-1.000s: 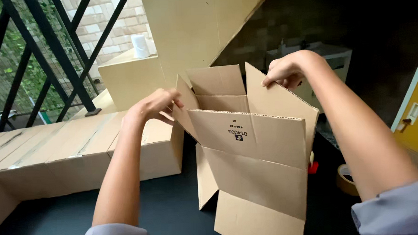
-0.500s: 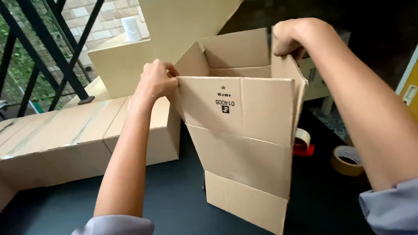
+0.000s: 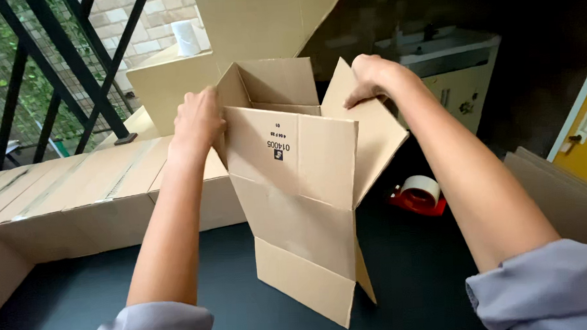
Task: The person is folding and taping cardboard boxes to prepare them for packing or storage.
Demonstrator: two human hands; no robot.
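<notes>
Cardboard box (image 3: 301,184): brown, upright, flaps open.

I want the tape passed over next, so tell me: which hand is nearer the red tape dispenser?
Right. The right hand grips the cardboard box's far right flap, above the red tape dispenser; the left hand holds the box's left edge, farther off.

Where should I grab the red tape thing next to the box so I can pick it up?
Grip the tape dispenser across its white roll, coming down from above. The roll sits highest and rounded, with its top in open view. The cardboard box crowds its left side, so the top looks the clearest way in.
</notes>
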